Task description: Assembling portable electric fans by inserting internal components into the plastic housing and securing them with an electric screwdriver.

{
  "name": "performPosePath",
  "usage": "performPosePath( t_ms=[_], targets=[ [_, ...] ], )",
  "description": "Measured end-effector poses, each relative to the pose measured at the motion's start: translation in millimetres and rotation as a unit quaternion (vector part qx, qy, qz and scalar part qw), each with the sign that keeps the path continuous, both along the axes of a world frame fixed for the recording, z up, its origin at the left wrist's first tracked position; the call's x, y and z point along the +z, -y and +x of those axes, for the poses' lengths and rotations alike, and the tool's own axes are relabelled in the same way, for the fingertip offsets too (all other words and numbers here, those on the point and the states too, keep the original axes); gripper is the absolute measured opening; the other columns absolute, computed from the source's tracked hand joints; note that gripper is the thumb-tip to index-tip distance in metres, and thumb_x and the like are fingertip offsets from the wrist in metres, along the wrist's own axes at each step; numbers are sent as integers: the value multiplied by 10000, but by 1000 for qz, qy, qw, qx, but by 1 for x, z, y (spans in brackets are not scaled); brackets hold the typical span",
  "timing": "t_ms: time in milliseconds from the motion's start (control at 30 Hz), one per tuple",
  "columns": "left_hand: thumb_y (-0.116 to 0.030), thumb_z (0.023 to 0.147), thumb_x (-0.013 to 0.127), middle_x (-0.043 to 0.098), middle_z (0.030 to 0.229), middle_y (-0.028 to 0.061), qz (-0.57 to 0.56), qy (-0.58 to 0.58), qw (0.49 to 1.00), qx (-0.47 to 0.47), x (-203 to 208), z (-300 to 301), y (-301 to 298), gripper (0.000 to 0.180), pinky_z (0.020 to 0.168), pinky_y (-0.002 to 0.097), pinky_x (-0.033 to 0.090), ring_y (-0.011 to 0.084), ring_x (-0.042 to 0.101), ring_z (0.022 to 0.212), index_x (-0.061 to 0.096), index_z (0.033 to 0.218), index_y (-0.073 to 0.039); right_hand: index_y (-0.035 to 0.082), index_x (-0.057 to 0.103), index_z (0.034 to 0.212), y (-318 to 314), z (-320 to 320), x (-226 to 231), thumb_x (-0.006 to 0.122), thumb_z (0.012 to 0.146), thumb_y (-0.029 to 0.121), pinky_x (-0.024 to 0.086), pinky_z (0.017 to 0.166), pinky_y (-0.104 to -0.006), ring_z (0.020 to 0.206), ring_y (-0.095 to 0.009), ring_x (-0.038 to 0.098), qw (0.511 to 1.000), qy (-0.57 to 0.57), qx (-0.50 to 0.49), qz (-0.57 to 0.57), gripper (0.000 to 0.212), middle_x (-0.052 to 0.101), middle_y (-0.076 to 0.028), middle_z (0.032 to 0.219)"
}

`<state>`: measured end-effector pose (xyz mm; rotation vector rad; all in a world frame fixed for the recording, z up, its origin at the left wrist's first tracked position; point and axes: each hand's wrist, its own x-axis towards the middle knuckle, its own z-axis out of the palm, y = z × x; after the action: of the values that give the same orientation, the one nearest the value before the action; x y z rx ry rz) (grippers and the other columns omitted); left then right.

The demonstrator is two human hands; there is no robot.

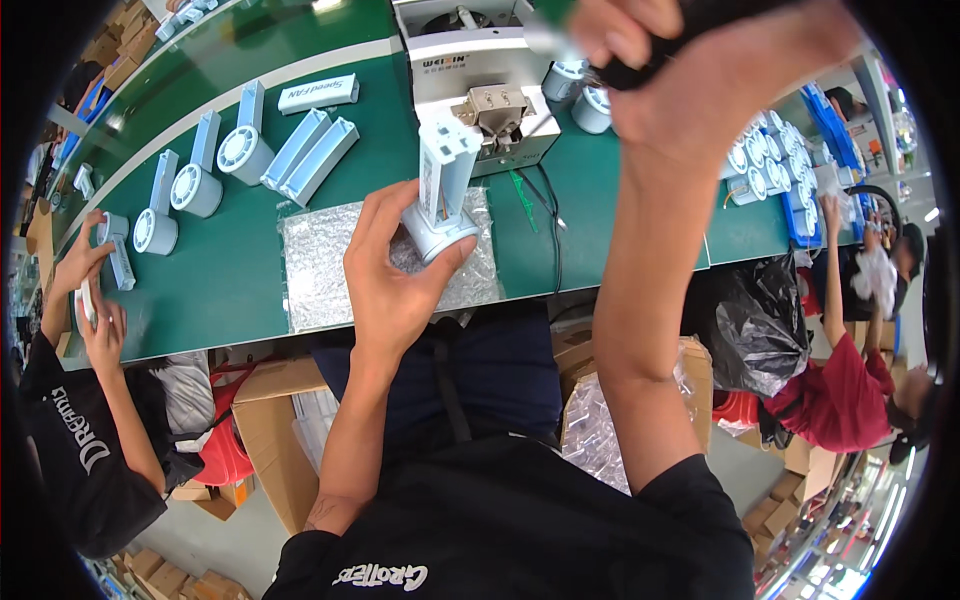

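The left hand (pixel 392 268) pinches a pale-blue plastic column-shaped housing (pixel 447 180) by its base, over a silvery bubble-wrap sheet (pixel 312 270) on the green desk (pixel 235 300); the right hand (pixel 672 110), farther right, grips a blurred black object (pixel 715 22).

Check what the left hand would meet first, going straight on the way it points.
Likely the silver metal machine, just beyond the pale blue part that the left hand holds; the part's top overlaps the machine in view, though depth between them is unclear.
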<state>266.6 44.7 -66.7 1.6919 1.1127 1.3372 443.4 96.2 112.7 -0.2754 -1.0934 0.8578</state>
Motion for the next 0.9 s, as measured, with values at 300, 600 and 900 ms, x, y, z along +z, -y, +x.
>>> performPosePath(
  t_ms=[300,600,900],
  targets=[
    [-77,733,902,707,1204,149,6,-8,1000,0,0,0,-2,564,928,364,541,275,699,1078,680,1246,0,73,505,763,5,-18,-5,360,876,940,361,294,-233,322,-86,392,939,-179,295,14,887,410,20,465],
    [-78,730,905,709,1193,146,-9,-13,1000,0,3,1,1,573,919,360,546,266,701,1060,682,1250,4,52,516,780,-8,-31,-18,388,855,954,355,318,-242,332,-103,401,943,-111,312,45,914,431,-5,472],
    [-73,722,908,708,1177,153,14,-25,1000,-2,5,1,-1,570,908,365,546,272,704,1045,682,1240,7,53,512,810,11,-39,-18,432,838,957,335,348,-258,358,-115,396,988,123,-44,-79,908,433,-16,492]
  ],
)
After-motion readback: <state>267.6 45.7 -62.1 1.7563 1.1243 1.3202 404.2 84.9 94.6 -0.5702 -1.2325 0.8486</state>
